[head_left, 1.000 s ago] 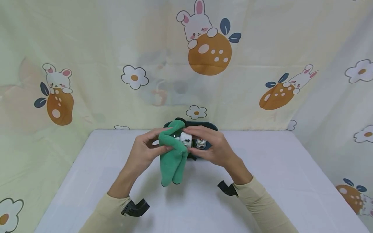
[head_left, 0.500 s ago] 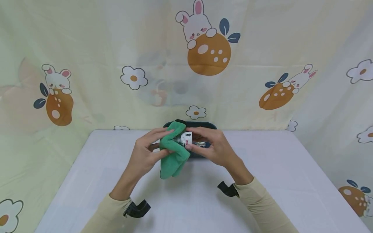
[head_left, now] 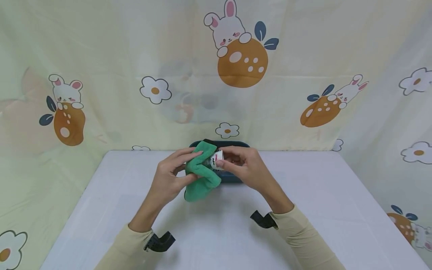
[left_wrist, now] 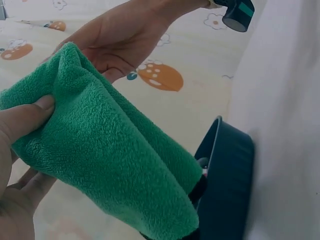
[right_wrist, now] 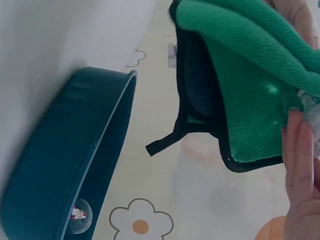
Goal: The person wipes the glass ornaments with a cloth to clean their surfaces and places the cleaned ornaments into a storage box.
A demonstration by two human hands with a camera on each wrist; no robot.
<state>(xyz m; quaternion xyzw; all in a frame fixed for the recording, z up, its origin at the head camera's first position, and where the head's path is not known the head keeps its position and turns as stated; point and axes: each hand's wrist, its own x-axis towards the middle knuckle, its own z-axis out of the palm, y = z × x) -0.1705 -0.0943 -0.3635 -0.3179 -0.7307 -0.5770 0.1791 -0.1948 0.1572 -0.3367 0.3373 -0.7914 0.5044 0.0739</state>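
In the head view my left hand [head_left: 168,174] holds a folded green towel [head_left: 199,189], its thumb in front and fingers behind. The towel is plush with black edging and a hanging loop, plain in the right wrist view. Between finger and thumb, my right hand [head_left: 249,168] pinches a small clear object with a white printed base [head_left: 216,160]. Its clear end sits in the towel's fold, and the right wrist view shows only part of it [right_wrist: 311,117]. Both hands are raised above the front of a dark blue tray [head_left: 231,180].
In the right wrist view, a clear dome with a small red and white figure [right_wrist: 77,215] lies inside the deep-walled tray [right_wrist: 65,150]. The tray stands at the back of a white table [head_left: 216,232], against a patterned curtain [head_left: 111,93].
The printed base has turned in my right hand, so its lettering faces differently. My left hand keeps the towel around the clear end, and the towel's lower end has drawn up.
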